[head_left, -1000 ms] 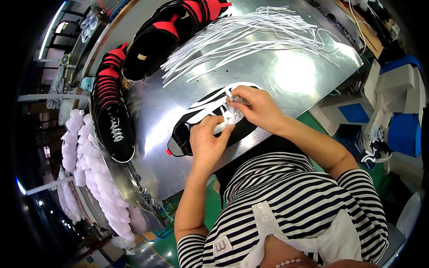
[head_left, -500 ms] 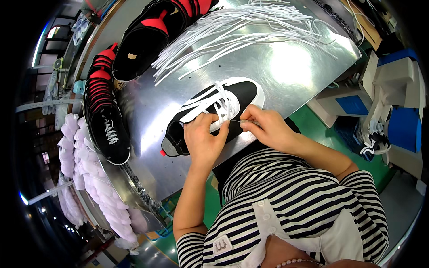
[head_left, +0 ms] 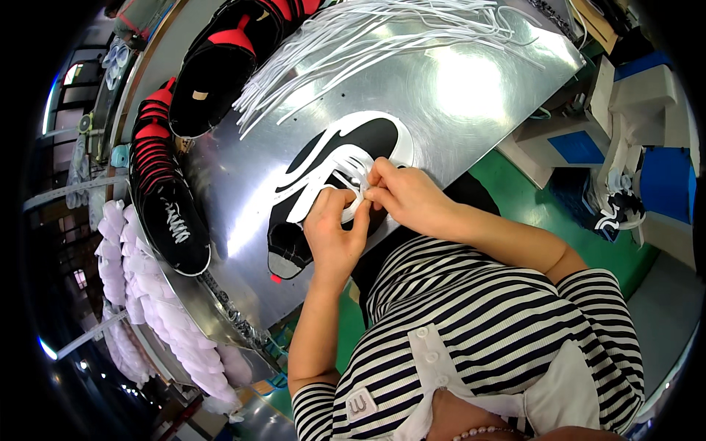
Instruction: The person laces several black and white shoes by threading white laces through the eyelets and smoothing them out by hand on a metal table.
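Shoe (head_left: 334,173), black and white, looks light and pliable on the metal surface (head_left: 456,88); both hands (head_left: 371,209) together pinch its soft white lace (head_left: 351,180) near the eyelets, probably the best hold.

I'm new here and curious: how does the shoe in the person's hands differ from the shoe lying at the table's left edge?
The held shoe is black with broad white panels; the left-edge shoe is black with red at its far end. Both hands, left hand and right hand, work a white lace at the held shoe; nobody touches the left-edge shoe. The held shoe lies mid-table, the other along the rim. Both rest on the metal table.
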A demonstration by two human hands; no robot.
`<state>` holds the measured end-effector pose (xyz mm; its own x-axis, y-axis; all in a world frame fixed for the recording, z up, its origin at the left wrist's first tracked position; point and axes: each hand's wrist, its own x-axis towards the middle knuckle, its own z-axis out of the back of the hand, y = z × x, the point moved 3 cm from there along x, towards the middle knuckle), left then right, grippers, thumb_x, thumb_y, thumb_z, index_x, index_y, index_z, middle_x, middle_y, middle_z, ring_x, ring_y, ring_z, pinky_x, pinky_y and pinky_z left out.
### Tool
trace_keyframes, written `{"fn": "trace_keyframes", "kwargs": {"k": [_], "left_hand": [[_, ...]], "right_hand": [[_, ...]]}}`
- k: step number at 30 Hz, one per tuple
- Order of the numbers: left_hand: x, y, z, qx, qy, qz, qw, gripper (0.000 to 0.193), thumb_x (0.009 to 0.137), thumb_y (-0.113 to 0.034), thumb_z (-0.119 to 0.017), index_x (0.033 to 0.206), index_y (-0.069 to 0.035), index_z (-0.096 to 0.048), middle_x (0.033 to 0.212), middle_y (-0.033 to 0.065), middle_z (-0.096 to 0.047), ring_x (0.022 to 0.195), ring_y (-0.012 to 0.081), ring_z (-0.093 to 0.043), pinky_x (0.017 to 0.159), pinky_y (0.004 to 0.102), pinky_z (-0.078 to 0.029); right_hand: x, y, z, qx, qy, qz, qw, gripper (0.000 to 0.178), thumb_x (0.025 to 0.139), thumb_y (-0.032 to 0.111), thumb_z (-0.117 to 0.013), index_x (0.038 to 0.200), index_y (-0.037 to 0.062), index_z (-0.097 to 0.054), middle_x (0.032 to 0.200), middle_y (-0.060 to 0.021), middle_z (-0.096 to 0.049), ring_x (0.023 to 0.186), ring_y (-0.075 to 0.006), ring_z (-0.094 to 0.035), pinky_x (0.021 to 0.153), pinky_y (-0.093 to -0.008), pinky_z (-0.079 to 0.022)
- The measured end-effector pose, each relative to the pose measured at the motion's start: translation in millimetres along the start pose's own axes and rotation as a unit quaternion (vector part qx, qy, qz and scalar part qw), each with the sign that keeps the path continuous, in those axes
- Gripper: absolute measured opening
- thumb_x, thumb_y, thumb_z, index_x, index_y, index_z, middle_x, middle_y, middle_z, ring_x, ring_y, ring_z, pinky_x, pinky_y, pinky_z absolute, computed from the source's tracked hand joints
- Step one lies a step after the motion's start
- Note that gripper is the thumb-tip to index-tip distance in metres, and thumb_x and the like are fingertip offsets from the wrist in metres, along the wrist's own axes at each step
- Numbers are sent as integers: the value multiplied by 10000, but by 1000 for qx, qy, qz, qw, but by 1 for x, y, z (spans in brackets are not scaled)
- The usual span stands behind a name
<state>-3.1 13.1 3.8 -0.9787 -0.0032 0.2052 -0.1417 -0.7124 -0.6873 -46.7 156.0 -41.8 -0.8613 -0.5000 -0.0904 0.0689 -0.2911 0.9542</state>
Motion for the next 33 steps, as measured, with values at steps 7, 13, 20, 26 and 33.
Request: {"fn": "trace_keyframes", "kwargs": {"k": [7,13,20,26,33], "left_hand": [[-18,-12,13,182,-55,-125,974,141,739,-50,-765,788,-47,-633,714,69,-540,635,256,-537,577,359,-400],[-17,-19,10,218,-79,-197,952,169,703,-39,-734,849,-55,-650,720,68,-543,664,255,-551,583,369,-414],[-23,-11,10,255,-107,-218,936,130,719,-54,-731,829,-55,-661,671,44,-499,653,221,-540,556,346,-370],[-20,-10,12,218,-84,-217,948,166,704,-45,-741,844,-61,-655,696,58,-509,672,244,-540,575,356,-374],[-19,-14,16,162,-35,-178,970,195,685,-42,-762,853,-55,-663,715,61,-519,682,241,-536,590,356,-395]], "right_hand": [[-22,26,101,-71,-2,-57,996,182,910,153,-606,1064,59,-628,913,-134,-692,746,-266,-681,672,-339,-527],[9,69,28,-247,80,290,921,229,778,30,-641,1005,46,-620,875,-124,-670,734,-280,-669,586,-358,-508],[29,62,18,-340,176,121,916,178,764,94,-684,918,26,-625,818,-111,-684,757,-301,-676,628,-408,-515],[40,59,20,-201,187,63,960,137,802,93,-642,936,79,-667,862,-80,-707,856,-286,-672,728,-406,-512],[71,85,63,80,-20,260,962,212,891,94,-660,1103,77,-671,919,-18,-700,828,-104,-651,754,-282,-529]]}}
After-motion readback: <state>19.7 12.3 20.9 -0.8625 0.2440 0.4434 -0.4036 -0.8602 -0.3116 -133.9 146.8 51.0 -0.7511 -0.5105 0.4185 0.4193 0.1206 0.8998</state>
